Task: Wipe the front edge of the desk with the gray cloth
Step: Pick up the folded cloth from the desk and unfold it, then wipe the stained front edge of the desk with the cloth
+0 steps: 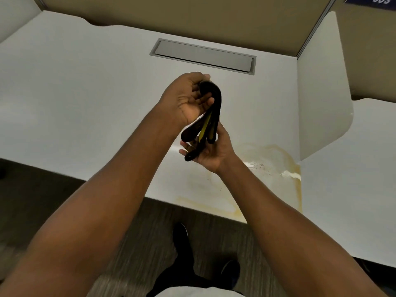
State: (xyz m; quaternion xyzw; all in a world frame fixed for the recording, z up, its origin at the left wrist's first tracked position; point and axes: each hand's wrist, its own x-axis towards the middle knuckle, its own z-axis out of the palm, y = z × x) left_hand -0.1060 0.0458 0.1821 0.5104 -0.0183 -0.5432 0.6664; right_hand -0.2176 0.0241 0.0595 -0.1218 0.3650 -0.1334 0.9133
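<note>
A folded dark cloth (pixel 209 116) with a yellow band is held in mid-air above the counter (pixel 85 99), its top bend gripped by the left hand (pixel 189 99) and its hanging ends cradled in the loosely curled fingers of the right hand (pixel 211 152). Bare white surface is seen all around the hands. The front edge (pixel 192 207) is streaked with a yellowish stain (pixel 276 159). A closed grey cable hatch (pixel 203 55) is set flush farther back, before tan partition panels (pixel 192 11).

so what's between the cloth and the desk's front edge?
Head view: only bare desk with a yellowish stain. The cloth is in both hands, off the surface.
</note>
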